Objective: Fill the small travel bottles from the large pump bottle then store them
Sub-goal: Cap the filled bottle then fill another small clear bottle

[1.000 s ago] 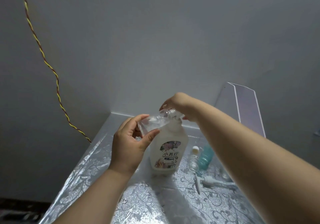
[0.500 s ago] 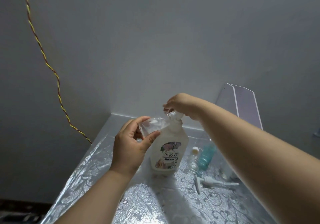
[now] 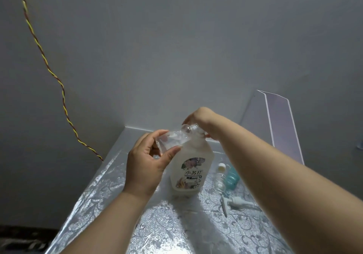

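My left hand (image 3: pixel 147 165) holds a small clear travel bottle (image 3: pixel 171 141) by its body, tipped on its side in front of the large bottle's shoulder. My right hand (image 3: pixel 200 119) is closed over that small bottle's neck end, just above the large bottle's top. Whether a cap sits under the fingers is hidden. The large white bottle (image 3: pixel 191 172), with a flowered label, stands on the table with its pump off. The pump (image 3: pixel 234 202) lies on the table to its right.
A clear small bottle with a white cap (image 3: pixel 220 177) and a teal small bottle (image 3: pixel 232 177) lie right of the large bottle. A clear plastic holder (image 3: pixel 279 122) stands at the back right. The table (image 3: pixel 102 198) has a silver patterned cover. A twisted wire (image 3: pixel 64 104) hangs on the left wall.
Both hands stay at the small bottle and have barely shifted. The large bottle and the things on the table have not moved.
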Demonstrator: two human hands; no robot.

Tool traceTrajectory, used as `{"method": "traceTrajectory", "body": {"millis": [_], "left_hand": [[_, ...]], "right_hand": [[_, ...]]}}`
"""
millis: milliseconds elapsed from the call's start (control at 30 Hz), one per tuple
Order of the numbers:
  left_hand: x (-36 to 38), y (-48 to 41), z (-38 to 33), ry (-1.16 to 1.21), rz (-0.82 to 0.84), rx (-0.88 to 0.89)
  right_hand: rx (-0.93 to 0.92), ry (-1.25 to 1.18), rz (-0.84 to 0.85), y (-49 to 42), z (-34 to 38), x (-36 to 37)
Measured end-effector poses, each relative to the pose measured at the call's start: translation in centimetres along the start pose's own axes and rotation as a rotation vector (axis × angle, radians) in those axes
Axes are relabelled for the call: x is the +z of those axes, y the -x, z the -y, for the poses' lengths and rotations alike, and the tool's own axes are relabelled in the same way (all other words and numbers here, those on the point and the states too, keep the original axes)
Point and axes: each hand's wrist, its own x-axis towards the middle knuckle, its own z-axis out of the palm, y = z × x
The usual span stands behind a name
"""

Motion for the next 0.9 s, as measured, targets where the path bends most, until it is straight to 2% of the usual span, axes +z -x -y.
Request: {"method": "traceTrajectory", "body": {"millis": [200,333,500,633,767,900], "left_hand": [[0.0,0.0,-0.3,0.007,0.012,0.01],[-0.1,-0.2,-0.1,0.017,0.009,0.015],[0.0,-0.2,0.3,0.033,0.013,0.015],[0.1,-0.1,0.5,0.021,0.014,0.012],[0.1,0.0,0.6,0.014,0.01,0.014],[0.1,0.0,0.6,0.013,0.01,0.005]], "right_hand": [[-0.06,0.12,0.003,0.9,0.6,-1.1],[-0.101,0.073,0.012,0.9,1.3,-2.7],[-0.032,0.059,0.014,0.4,0.5,-0.7],[-0.052,0.07,0.007,0.4,0.3,-0.4],[-0.03,-0.013,0.015,1.0,0.5,-0.2],[-0.062,0.077,0.016,0.8,0.2,-0.2]]}}
